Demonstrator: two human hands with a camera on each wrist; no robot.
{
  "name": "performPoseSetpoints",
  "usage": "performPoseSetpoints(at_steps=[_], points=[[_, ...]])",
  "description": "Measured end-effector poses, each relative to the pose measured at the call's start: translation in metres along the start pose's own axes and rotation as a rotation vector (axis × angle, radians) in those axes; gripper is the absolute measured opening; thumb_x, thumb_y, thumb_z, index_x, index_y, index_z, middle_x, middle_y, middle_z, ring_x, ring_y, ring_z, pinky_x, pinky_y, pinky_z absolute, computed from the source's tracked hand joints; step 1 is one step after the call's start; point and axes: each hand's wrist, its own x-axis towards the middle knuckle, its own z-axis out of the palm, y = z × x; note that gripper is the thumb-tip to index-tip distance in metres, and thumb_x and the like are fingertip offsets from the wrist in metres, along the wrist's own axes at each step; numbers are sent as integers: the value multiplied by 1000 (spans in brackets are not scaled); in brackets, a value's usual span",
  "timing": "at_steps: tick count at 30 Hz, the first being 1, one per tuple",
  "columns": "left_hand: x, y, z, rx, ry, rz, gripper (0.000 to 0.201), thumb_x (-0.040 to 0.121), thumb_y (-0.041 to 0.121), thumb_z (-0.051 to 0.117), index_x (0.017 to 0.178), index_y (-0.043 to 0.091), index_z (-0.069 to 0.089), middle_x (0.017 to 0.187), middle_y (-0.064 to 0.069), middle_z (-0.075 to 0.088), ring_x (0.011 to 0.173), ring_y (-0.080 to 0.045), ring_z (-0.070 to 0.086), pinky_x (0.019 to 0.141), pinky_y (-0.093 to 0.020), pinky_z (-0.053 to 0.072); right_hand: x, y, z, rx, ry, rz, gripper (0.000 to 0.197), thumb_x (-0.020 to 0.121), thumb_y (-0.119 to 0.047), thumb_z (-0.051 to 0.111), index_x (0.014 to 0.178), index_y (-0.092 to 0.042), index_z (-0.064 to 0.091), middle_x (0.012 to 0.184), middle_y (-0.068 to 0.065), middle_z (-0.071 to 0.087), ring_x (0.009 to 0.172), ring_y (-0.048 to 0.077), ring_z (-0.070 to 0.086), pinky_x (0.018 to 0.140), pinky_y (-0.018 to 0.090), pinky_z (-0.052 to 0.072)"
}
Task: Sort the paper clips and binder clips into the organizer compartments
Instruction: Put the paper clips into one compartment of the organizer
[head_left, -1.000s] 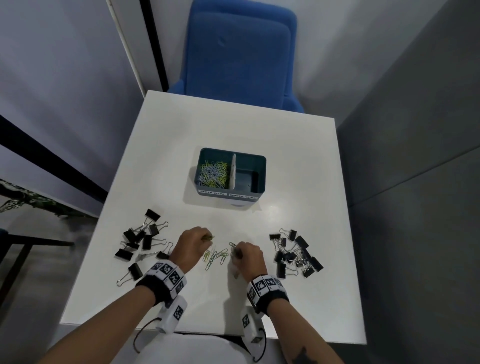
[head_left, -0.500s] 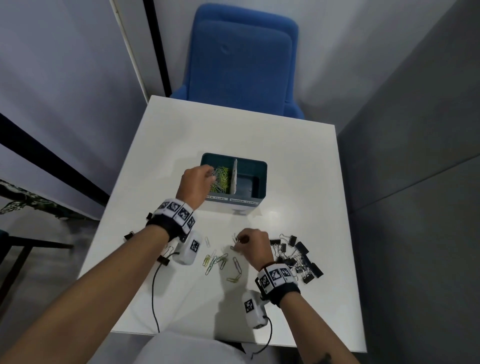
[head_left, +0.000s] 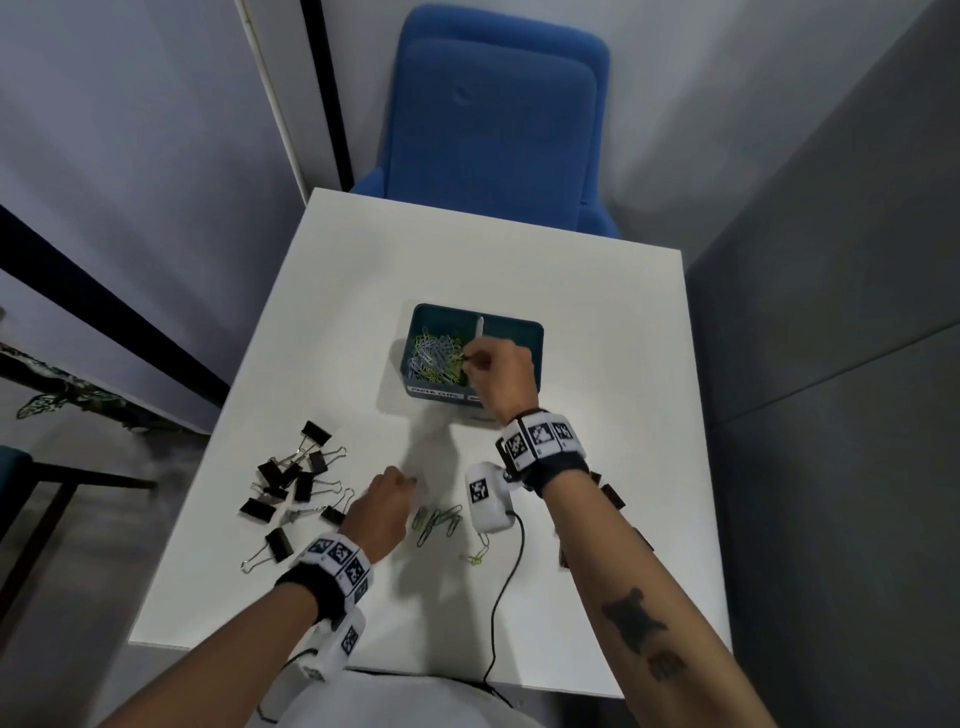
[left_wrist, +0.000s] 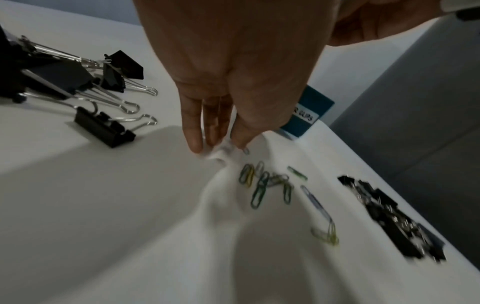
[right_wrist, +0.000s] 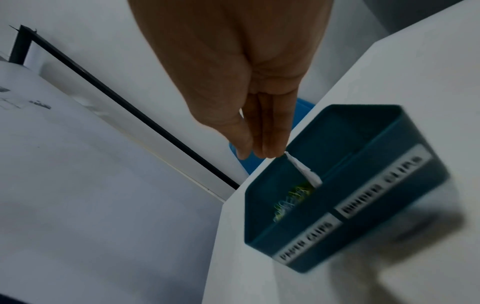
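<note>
I've got the right hand (head_left: 501, 371) over the teal plastic two-compartment organizer (head_left: 530, 332) now, fingertips pinched together right above the left compartment, where the heap of coloured wire paper clips (head_left: 435, 358) sits. Half a second ago it was the left hand up there and the right one picking at the table, so the two have swapped. Something small seems pinched in the right fingers, but the wrist view is too blurry to call it.

The left hand (head_left: 382, 501) is back down on the white table (head_left: 363, 291), in front of the organizer, fingers (left_wrist: 192, 131) straight and reaching for the loose paper clips (head_left: 436, 519) — holding nothing that I can see.

The organizer's right compartment looks empty. Both piles of black metal binder clips (head_left: 291, 478) are still out, one front-left of the organizer, the other (left_wrist: 389, 216) front-right — mostly behind my right forearm. So I'd say paper clips are nearly done and binder clips haven't started.
</note>
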Motion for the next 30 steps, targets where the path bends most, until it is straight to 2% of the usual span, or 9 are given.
performPoseSetpoints(at_steps=[3, 5, 9, 15, 18, 21, 24, 27, 30], points=[[-14, 2, 9, 110, 19, 132, 48, 74, 23, 76, 116, 13, 55, 106, -5, 53, 88, -25, 55, 53, -31, 50, -36, 39, 16, -90, -108, 17, 15, 86, -4, 63, 95, -12, 73, 94, 6, 73, 85, 21, 67, 84, 35, 56], [-18, 2, 15, 179, 18, 192, 61, 62, 30, 83, 115, 13, 56, 104, -3, 55, 83, -22, 55, 50, -28, 48, -67, 70, 29, -214, -261, 100, 25, 87, -6, 61, 111, -12, 67, 109, 9, 69, 96, 22, 64, 89, 35, 53], [-21, 3, 19, 119, 35, 210, 72, 69, 28, 79, 130, 10, 45, 121, -5, 50, 95, -25, 53, 56, -32, 51, -123, 117, 57, -433, -475, 149, 47, 84, -6, 59, 129, -14, 48, 128, 9, 40, 116, 27, 44, 90, 40, 53], [-17, 5, 20, 112, -16, 247, 79, 71, 35, 76, 135, 7, 39, 136, -11, 47, 102, -29, 51, 67, -37, 56, -162, 130, 80, -447, -429, -13, 60, 79, -17, 67, 132, -16, 40, 123, 9, 40, 109, 26, 42, 76, 35, 53], [-19, 6, 25, 151, -59, 351, 77, 65, 31, 81, 130, 8, 47, 133, -8, 50, 104, -25, 49, 66, -33, 56, -169, 131, 88, -419, -420, -69, 47, 83, -8, 63, 127, -17, 49, 114, 7, 47, 101, 25, 49, 69, 36, 54], [-23, 3, 23, 80, -45, 388, 58, 73, 20, 74, 126, 14, 51, 131, -1, 48, 109, -19, 47, 70, -29, 54, -168, 132, 85, -328, -390, -32, 34, 86, -5, 58, 118, -17, 60, 104, 7, 52, 93, 27, 55, 72, 35, 49], [-28, -3, 17, 25, 32, 292, 50, 75, 20, 74, 121, 17, 56, 119, 0, 54, 100, -20, 55, 69, -30, 52, -167, 139, 73, -236, -339, 87, 38, 84, -17, 66, 121, -21, 58, 109, 4, 52, 95, 23, 57, 79, 32, 49], [-35, -12, 16, -97, -1, 154, 43, 80, 20, 71, 119, 17, 55, 112, 0, 51, 94, -19, 55, 70, -33, 52, -172, 146, 65, -226, -370, 98, 47, 80, -17, 71, 123, -20, 54, 110, 4, 52, 91, 23, 58, 78, 31, 50], [-34, -14, 19, -177, -98, 65, 30, 80, 18, 71, 102, 22, 52, 100, 5, 49, 85, -21, 56, 72, -33, 48, -175, 146, 68, -233, -372, 114, 29, 83, -18, 66, 111, -19, 59, 95, 5, 60, 81, 24, 60, 72, 33, 50]])
